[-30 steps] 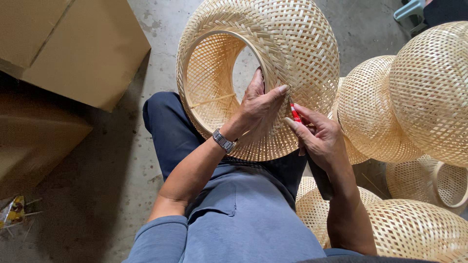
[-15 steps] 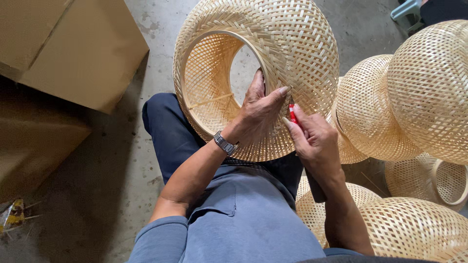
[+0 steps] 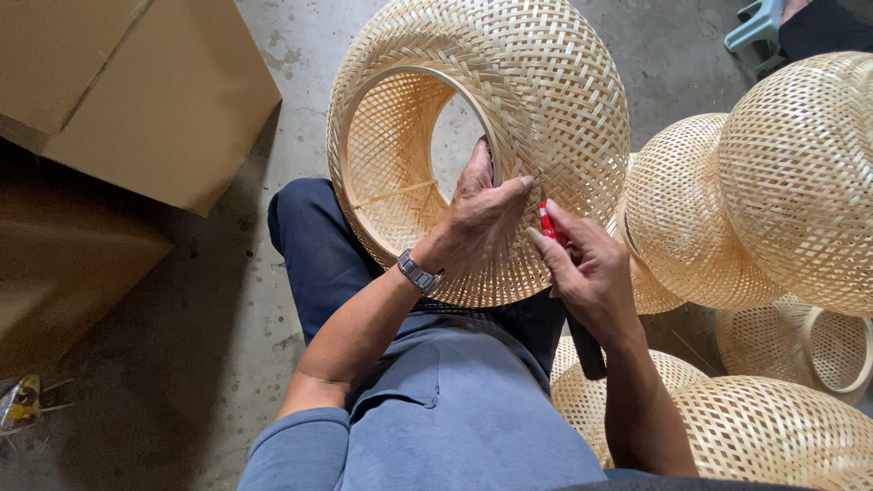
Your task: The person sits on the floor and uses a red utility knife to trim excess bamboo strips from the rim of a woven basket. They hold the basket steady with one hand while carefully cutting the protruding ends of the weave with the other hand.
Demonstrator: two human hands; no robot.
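Left hand grips woven bamboo shade | right hand pinches red tool against weave | body fully woven, apparently trimming underway.

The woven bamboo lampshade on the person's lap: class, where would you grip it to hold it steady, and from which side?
Probably at the stiff ring rim of the woven bamboo lampshade, coming from the near side by the lap. The left hand already does this, thumb hooked in the opening and fingers spread on the outer weave. The dome is open lattice and looks springy. The right hand holds a small red tool.
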